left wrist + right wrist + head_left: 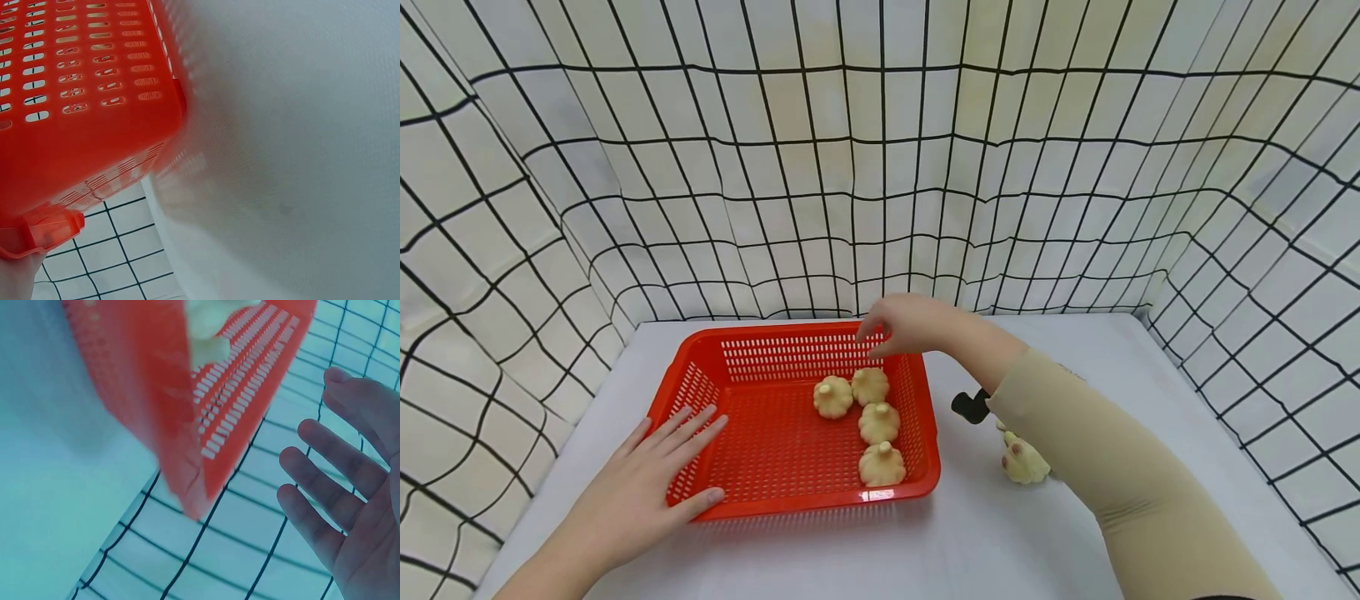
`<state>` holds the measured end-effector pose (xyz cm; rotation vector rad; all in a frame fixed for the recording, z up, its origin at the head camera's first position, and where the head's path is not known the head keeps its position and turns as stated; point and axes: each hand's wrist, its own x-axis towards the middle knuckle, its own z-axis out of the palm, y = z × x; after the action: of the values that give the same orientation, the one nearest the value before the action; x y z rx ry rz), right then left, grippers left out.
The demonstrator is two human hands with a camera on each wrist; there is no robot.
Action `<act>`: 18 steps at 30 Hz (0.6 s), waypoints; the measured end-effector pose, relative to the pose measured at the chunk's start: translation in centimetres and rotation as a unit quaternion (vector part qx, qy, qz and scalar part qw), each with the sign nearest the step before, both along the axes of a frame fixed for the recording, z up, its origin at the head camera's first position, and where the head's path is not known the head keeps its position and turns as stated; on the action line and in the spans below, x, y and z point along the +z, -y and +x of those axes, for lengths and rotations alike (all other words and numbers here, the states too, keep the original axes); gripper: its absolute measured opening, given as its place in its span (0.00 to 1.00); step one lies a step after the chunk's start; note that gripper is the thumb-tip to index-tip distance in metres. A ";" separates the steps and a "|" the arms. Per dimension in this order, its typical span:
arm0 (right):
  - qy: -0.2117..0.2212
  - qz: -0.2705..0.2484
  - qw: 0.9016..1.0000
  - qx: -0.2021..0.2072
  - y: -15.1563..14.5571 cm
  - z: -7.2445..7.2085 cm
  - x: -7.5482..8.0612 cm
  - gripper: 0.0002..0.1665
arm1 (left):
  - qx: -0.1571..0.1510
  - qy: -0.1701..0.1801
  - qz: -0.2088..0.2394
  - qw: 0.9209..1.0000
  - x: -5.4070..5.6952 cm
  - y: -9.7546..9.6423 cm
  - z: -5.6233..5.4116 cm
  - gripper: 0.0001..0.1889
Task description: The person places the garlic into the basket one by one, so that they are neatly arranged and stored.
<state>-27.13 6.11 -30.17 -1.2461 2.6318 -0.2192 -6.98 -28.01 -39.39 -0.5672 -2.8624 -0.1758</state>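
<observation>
A red plastic basket (775, 503) with slotted walls sits on the white table, also close up in the left wrist view. Inside, several cream garlic bulbs (878, 423) lie along its right part. My left hand (638, 483) rests at the basket's left side, fingers spread over the rim and thumb at the front corner. Over the back right corner hovers my right hand (912, 325), its fingers loosely bent and holding nothing. The right wrist view shows the same empty right hand (356, 487) beside the basket wall (244, 387).
Right of the basket lie a pale lumpy thing (1024, 461) with reddish spots and a black object (970, 407), both partly hidden by my right sleeve (1097, 467). White walls with black grid netting (880, 167) enclose the table's back and sides.
</observation>
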 end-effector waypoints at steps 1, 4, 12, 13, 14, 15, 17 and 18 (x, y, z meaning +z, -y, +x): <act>0.001 -0.004 1.000 -0.007 -0.5 0.0 0.0 0.17 | -0.001 -0.001 0.001 1.000 0.0 0.0 0.0 0.44; 0.005 -0.013 1.000 -0.025 -2.2 0.1 0.1 0.16 | -0.002 -0.001 0.001 1.000 -0.1 0.1 0.0 0.44; 0.021 -0.028 0.997 -0.068 -6.4 0.6 -0.5 0.16 | 0.002 0.004 0.002 1.000 0.0 0.1 0.0 0.44; 0.022 -0.025 0.997 -0.075 -6.9 0.7 -0.7 0.16 | 0.002 0.004 0.002 1.000 -0.1 0.1 0.0 0.44; 0.025 -0.023 0.996 -0.079 -7.4 0.8 -0.9 0.16 | 0.003 0.005 0.003 1.000 -0.1 0.1 0.0 0.44; 0.027 -0.019 0.996 -0.084 -7.9 1.0 -1.1 0.15 | 0.002 0.004 0.003 1.000 -0.1 0.1 0.0 0.44; 0.025 -0.007 0.996 -0.091 -8.9 1.3 -1.5 0.15 | 0.002 0.004 0.003 1.000 -0.1 0.1 0.0 0.44; 0.028 0.000 0.995 -0.096 -9.4 1.4 -1.7 0.15 | 0.002 0.004 0.003 1.000 -0.1 0.1 0.0 0.44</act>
<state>-25.73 15.47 -31.89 -0.9711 2.7024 -0.2815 -7.01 -28.08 -39.46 -0.5610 -2.8689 -0.1857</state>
